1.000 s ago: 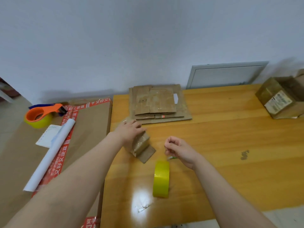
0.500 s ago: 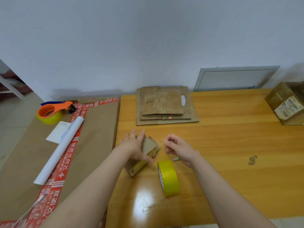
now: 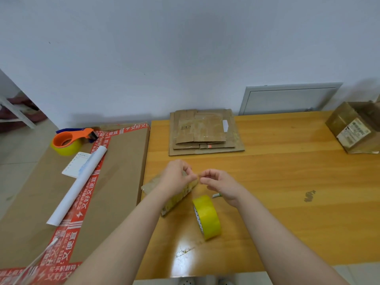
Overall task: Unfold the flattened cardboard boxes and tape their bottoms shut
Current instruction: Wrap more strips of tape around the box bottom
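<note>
A small cardboard box (image 3: 174, 202), partly covered in glossy tape, lies at the table's left edge. My left hand (image 3: 176, 178) is on top of it, fingers curled round its far corner. My right hand (image 3: 221, 185) hovers just right of it with its fingers curled; its fingertips almost meet my left thumb, and I see nothing between them. A yellow tape roll (image 3: 207, 218) stands on edge in front of my right hand. Several flattened boxes (image 3: 205, 133) are stacked at the table's far edge.
A small green-and-white object (image 3: 217, 195) lies under my right hand. An open carton (image 3: 353, 130) stands far right. Left of the wooden table (image 3: 287, 182), a large carton (image 3: 119, 171) bears an orange tape dispenser (image 3: 71, 139), a white paper roll (image 3: 79, 184) and a label sheet (image 3: 75, 166).
My left hand went from lying flat on the small box to curling at its far corner. The box turned and slid toward me. My right hand moved closer to the left.
</note>
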